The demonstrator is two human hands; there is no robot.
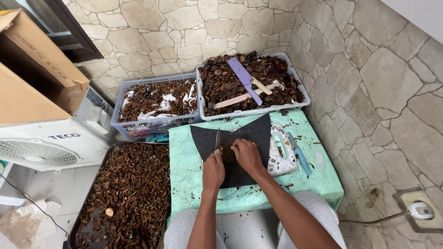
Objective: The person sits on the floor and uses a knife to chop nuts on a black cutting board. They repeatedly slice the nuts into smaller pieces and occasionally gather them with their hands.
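Two hands work close together on a black cutting mat point(240, 138) laid over a pale green cloth-covered board point(184, 166). Left hand point(213, 169) is clenched round the handle of a small knife point(217, 138), blade pointing away from the wrist. Right hand point(247, 154) sits just right of the blade, fingers curled down over small brown dried pieces point(222, 150) on the mat; whether it pinches one cannot be told.

Beyond the grip, two grey plastic crates: the left crate point(154, 124) with dark dried material and white lining, the right crate point(251, 113) fuller, with a purple cleaver point(243, 76) and a wooden stick point(233, 100) lying on top. Left of the knife hand, a dark tray point(85, 207) heaped with cut brown bits. Right of the mat, a speckled white board point(284, 152) and a blue-handled tool point(300, 154).

Risk, as judged: fingertips rest almost touching the blade, so a hard, brittle piece that rolls or snaps could send the edge into them. The mat lies askew on loose cloth and may slide under pressure.
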